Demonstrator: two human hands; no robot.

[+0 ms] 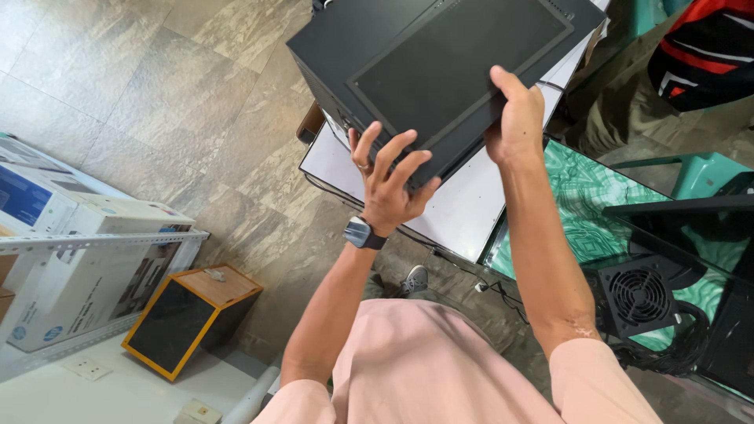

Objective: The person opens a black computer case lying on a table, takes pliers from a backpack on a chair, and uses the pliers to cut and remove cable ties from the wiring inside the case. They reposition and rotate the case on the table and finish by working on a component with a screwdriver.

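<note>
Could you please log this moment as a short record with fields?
held item: black computer case, tilted, its panel side up
left hand: fingers spread on the near edge of the case
right hand: gripping the case's edge, thumb on top
beneath: white board on the tiled floor
right side: black power supply with fan on green glass table
left side: yellow-framed box, white cartons

You are looking at one black computer case point(440, 63), with your two hands on it: one left hand point(390, 182) and one right hand point(514, 118). One wristwatch point(363, 233) is sitting on your left wrist. One power supply unit point(638, 296), one yellow-framed box point(191, 316) and two white cartons point(86, 259) are lying around you.
</note>
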